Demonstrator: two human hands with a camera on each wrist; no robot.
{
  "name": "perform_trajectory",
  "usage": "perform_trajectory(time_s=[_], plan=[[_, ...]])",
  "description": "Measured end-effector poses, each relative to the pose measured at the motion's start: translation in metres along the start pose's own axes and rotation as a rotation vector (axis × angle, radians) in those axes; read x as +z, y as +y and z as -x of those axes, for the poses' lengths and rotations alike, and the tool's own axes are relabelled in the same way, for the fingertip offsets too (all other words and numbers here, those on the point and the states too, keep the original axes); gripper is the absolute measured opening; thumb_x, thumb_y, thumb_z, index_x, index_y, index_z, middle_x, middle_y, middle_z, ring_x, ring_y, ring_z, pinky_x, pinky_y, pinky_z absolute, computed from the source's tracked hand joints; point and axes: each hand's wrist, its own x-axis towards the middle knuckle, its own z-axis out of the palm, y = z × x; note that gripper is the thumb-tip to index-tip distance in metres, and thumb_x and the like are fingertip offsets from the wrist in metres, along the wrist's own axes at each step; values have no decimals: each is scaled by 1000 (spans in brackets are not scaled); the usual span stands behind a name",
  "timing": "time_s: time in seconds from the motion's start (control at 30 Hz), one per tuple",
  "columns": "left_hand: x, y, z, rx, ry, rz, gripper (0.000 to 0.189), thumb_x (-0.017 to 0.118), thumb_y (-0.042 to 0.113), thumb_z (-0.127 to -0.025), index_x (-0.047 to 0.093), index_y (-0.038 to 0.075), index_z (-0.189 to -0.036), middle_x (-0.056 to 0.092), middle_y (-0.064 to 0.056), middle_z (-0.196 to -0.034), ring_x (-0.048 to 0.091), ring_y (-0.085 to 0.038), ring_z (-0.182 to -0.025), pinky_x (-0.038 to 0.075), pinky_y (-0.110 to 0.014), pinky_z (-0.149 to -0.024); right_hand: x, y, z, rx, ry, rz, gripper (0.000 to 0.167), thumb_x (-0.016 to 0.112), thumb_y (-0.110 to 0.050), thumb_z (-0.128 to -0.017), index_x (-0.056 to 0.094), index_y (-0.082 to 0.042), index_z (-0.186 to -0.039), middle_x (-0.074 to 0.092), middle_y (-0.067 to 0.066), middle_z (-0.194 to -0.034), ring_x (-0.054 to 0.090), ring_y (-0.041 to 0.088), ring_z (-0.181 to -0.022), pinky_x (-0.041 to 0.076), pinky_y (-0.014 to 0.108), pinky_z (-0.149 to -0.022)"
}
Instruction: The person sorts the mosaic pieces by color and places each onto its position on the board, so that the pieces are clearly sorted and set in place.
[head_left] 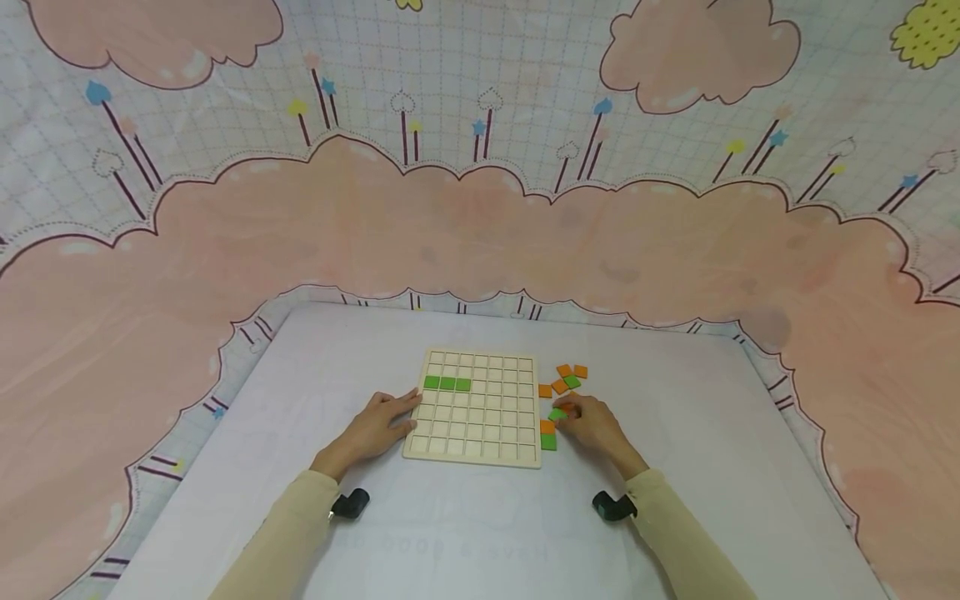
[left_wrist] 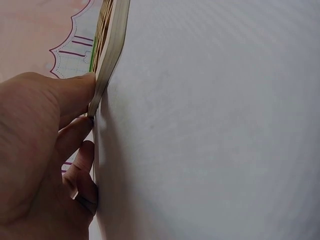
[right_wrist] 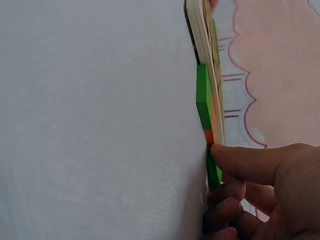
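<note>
A pale wooden grid board (head_left: pixel 476 422) lies flat on the table, with three green square tiles (head_left: pixel 447 383) side by side in one of its upper rows, from the left. My left hand (head_left: pixel 371 429) rests against the board's left edge, its thumb and fingertips touching the rim. Just off the right edge, my right hand (head_left: pixel 597 427) pinches a green tile (head_left: pixel 557 414) between thumb and fingers. Part of an orange tile shows by those fingertips; how it lies is hidden. In the right wrist view, the thumb meets the green tile (right_wrist: pixel 214 167) low at the table.
Beside the board's right edge lie an orange tile (head_left: pixel 547 427) and a green tile (head_left: pixel 549 442), touching. Further back are several loose orange tiles (head_left: pixel 545 391) and another green tile (head_left: pixel 572 382). White cloth covers the table (head_left: pixel 450 533); a patterned curtain (head_left: pixel 480 233) hangs behind.
</note>
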Motion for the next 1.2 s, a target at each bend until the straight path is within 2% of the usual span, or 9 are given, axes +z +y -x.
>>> perform_trajectory(time_s=[0.23,0.47,0.7,0.9,1.1,1.2], plan=[[1,-1,0,-3,-4,-3,54,60,30,-98,43,18,-149,34,1,-160,43,-23,-120,43,-50,-99,0,0,3,25,50,-83,24,77,-11,-80,71,-11,-104,47,0,-69,44,16,-67,32,28,-61],[0,0,0,-2,-1,13,54,60,29,-98,44,18,-148,34,1,-160,43,-24,-122,42,-51,-101,2,6,6,-12,110,-116,18,78,-9,-80,73,-10,-96,69,4,-89,58,18,-81,45,29,-71],[0,0,1,3,5,6,54,60,29,-98,44,19,-148,34,2,-160,43,-24,-122,43,-52,-100,0,3,10,-46,133,-152,14,76,-6,-79,72,-8,-92,71,5,-86,60,16,-77,47,27,-67],[-1,0,2,5,8,16,53,61,30,-98,45,19,-148,35,3,-160,43,-23,-122,44,-52,-99,-4,-4,11,-49,155,-185,15,72,-3,-82,73,-7,-97,69,7,-91,61,18,-81,49,28,-71],[0,-1,2,14,10,6,53,60,30,-98,45,18,-148,35,2,-160,43,-22,-120,44,-51,-98,-7,-11,8,0,138,-260,22,71,-8,-85,71,-4,-107,66,10,-97,59,19,-78,51,27,-57],[0,-1,1,12,8,8,54,60,30,-98,44,19,-148,35,3,-160,43,-22,-120,44,-50,-98,-7,-15,6,25,141,-270,23,73,-11,-85,71,-5,-107,66,10,-99,58,19,-79,50,26,-58]])
